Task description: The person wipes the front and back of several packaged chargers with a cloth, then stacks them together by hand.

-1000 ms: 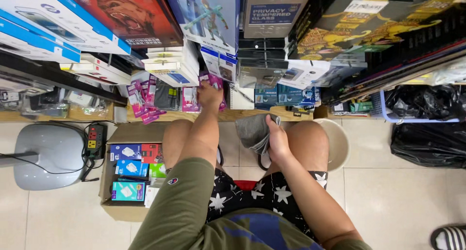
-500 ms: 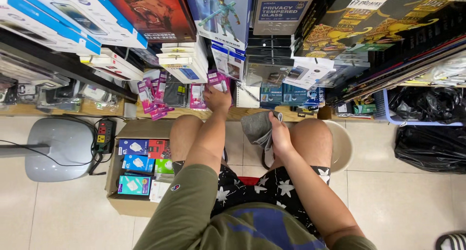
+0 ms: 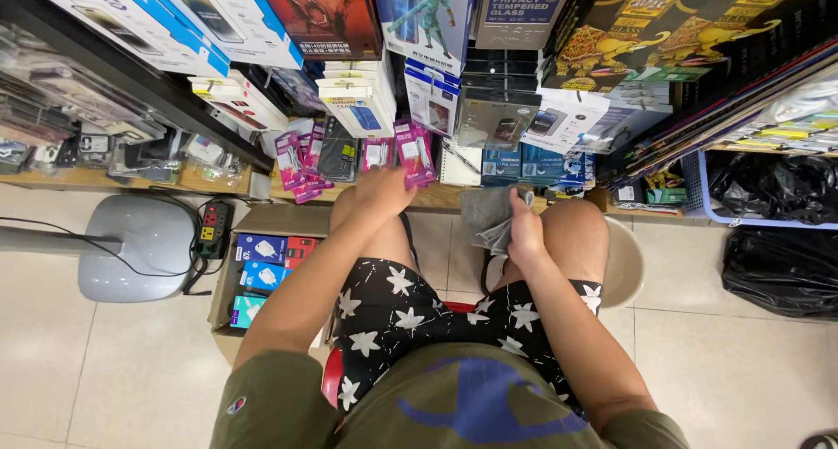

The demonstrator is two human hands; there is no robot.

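Since the earlier frame your left hand [image 3: 381,190] has drawn back a little from the far shelf; its fingers pinch a purple blister pack [image 3: 414,152] by the near edge; light, stiff card, slippery plastic front, so grip the edges; your right hand [image 3: 524,231] is closed around a soft grey cloth [image 3: 485,218] over your right knee.
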